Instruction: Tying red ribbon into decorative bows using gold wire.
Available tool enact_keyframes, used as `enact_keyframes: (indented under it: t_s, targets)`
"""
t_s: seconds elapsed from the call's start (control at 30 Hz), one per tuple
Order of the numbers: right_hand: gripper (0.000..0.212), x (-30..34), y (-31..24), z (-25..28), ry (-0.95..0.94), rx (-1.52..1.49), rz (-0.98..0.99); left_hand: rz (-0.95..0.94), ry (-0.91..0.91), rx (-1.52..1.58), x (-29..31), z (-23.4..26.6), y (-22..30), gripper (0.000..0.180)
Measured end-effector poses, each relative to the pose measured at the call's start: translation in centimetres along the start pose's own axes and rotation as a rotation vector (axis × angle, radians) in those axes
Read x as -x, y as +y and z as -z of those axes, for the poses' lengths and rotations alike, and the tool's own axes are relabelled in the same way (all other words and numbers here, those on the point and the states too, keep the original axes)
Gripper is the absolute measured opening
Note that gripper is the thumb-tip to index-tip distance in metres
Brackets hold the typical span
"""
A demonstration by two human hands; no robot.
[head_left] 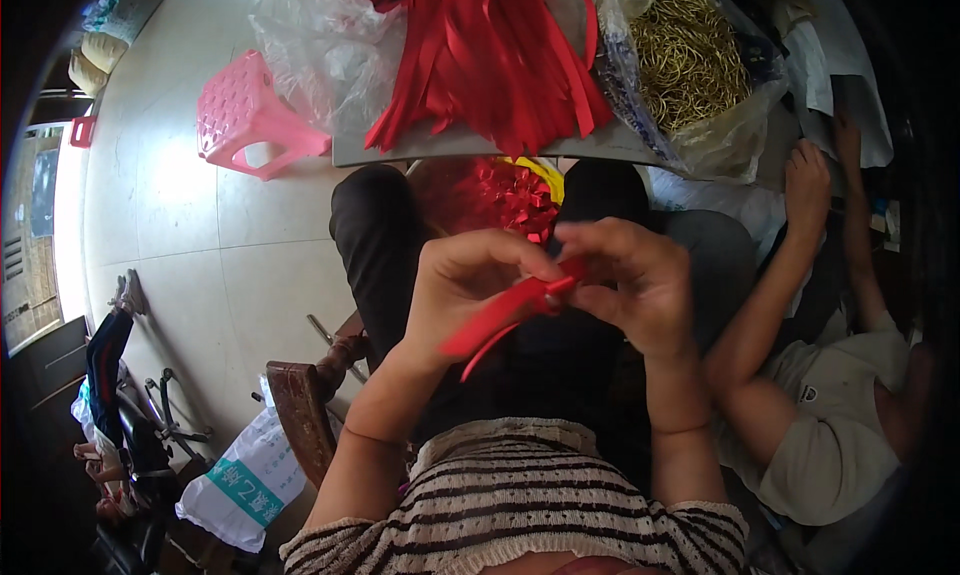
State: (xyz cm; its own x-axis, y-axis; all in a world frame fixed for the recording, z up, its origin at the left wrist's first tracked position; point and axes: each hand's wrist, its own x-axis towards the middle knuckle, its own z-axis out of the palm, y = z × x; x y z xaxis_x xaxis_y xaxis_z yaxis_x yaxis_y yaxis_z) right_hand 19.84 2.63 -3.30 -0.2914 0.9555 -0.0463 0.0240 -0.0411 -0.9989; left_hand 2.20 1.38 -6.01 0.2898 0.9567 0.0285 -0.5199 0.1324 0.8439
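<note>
- Left hand, at the centre of the frame, is curled nearly closed, thumb and forefinger pinching a red strip; its free length trails toward the lower left.
- Right hand, just right of centre, is blurred and half-curled, fingertips at the strip's gathered end; whether they grip it, I cannot tell.
- That strip looks like flat ribbon: probably very light, soft and limp, perhaps a little slippery, and unlikely to break but easy to crease.
- It seems best pinched flat between thumb and forefinger close to the gathered end, since the loose tail would likely just fold.
- Between the knees, above centre, small red pieces lie in a container beside something yellow.
- At the top centre, a bundle of red strips hangs over the edge of the grey tabletop.
- To its right, at the upper right, gold cords fill a clear bag.
- A co-worker's hand rests farther right.
</note>
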Motion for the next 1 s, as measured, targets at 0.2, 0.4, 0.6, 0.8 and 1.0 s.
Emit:
enact_keyframes:
  t_s: [0.2, 0.4, 0.6, 0.8, 1.0]
  targets:
    - [0.009, 0.4, -1.1, 2.2, -0.107, 0.381, 0.182, -0.218, -0.036, -0.588, -0.2, 0.7, -0.1, 0.016]
    - [0.025, -5.1, 0.6, 10.0, 0.521, 1.078, 0.485, -0.224, -0.058, -0.757, 0.2, 0.4, 0.1, 0.017]
    - [0.064, -8.0, 5.5, 13.3, 0.737, 1.004, 0.369, -0.103, 0.066, -0.706, 0.6, 1.1, -0.2, 0.012]
    - [0.065, -10.0, 6.4, 10.4, 0.816, 1.147, 0.353, -0.128, 0.134, -0.678, -0.3, 2.1, -1.1, 0.016]
    - [0.06, -13.9, 5.5, 9.1, 0.794, 1.171, 0.414, -0.1, 0.188, -0.702, -1.4, 1.5, -1.6, 0.013]
